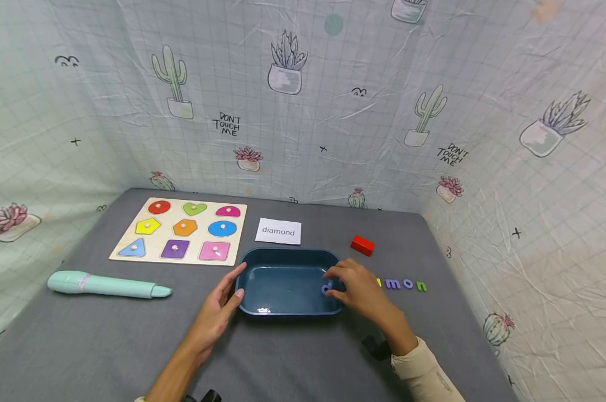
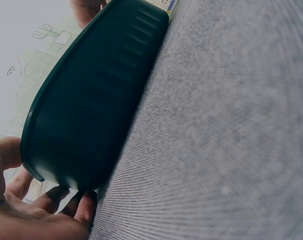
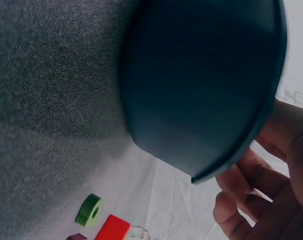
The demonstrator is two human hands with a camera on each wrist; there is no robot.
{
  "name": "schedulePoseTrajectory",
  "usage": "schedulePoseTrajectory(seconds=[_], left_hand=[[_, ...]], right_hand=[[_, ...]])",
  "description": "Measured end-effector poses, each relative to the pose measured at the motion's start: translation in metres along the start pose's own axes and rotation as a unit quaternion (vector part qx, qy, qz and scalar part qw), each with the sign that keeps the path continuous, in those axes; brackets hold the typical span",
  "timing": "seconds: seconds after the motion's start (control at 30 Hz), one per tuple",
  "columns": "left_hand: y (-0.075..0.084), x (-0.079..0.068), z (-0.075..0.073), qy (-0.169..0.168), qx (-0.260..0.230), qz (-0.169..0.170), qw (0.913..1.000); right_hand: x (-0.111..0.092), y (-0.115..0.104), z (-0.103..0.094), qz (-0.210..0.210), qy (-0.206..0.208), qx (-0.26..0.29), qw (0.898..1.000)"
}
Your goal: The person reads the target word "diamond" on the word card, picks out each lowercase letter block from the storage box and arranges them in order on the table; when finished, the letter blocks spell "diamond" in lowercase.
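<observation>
A dark blue-green tray (image 1: 287, 310) lies in the middle of the table. My left hand (image 1: 214, 315) grips its left end; in the left wrist view the thumb meets the rim and the fingers curl against the outer wall of the tray (image 2: 86, 105). Over the tray's right end, my right hand (image 1: 355, 290) pinches a small purple letter d (image 1: 326, 288) between thumb and fingers. Right of that hand lie a purple letter m (image 1: 393, 283), a purple letter o (image 1: 408, 283) and a green letter n (image 1: 421, 286) in a row; the hand partly hides a yellow letter (image 1: 379, 282).
Behind the tray stands a white card (image 1: 278, 231) reading "diamond", with a red block (image 1: 362, 245) to its right. A wooden shape puzzle board (image 1: 152, 258) lies at the back left, a mint-green pen-like object (image 1: 111, 285) in front of it. Patterned cloth (image 1: 303, 123) surrounds the table's back and sides.
</observation>
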State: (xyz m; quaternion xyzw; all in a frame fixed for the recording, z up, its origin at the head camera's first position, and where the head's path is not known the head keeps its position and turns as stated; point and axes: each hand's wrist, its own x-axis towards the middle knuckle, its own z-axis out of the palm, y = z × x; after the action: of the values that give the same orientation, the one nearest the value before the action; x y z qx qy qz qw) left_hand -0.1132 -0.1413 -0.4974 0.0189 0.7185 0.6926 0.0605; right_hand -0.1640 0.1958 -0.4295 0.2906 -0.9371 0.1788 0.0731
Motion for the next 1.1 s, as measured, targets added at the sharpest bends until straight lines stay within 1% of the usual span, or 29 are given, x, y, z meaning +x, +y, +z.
schedulePoseTrajectory(seconds=[0.27, 0.4, 0.57, 0.77, 0.97, 1.1], left_hand=[[0.001, -0.001, 0.000, 0.001, 0.000, 0.005, 1.0000], [0.001, -0.001, 0.000, 0.000, 0.000, 0.007, 1.0000], [0.001, -0.001, -0.001, 0.000, -0.001, 0.006, 1.0000], [0.001, -0.001, -0.001, 0.000, -0.003, 0.006, 1.0000], [0.000, 0.000, -0.001, 0.001, -0.002, 0.009, 1.0000], [-0.001, 0.000, 0.000, 0.003, -0.002, 0.007, 1.0000]], right_hand=[[0.011, -0.005, 0.011, 0.015, -0.030, -0.053, 0.998], [0.016, -0.010, 0.013, 0.034, -0.053, -0.093, 0.994], [0.022, -0.015, 0.016, 0.039, -0.071, -0.130, 0.988], [0.027, -0.016, 0.020, 0.035, -0.068, -0.138, 0.987], [0.033, -0.014, 0.026, 0.055, -0.070, -0.133, 0.987], [0.034, -0.012, 0.029, 0.063, -0.071, -0.127, 0.987]])
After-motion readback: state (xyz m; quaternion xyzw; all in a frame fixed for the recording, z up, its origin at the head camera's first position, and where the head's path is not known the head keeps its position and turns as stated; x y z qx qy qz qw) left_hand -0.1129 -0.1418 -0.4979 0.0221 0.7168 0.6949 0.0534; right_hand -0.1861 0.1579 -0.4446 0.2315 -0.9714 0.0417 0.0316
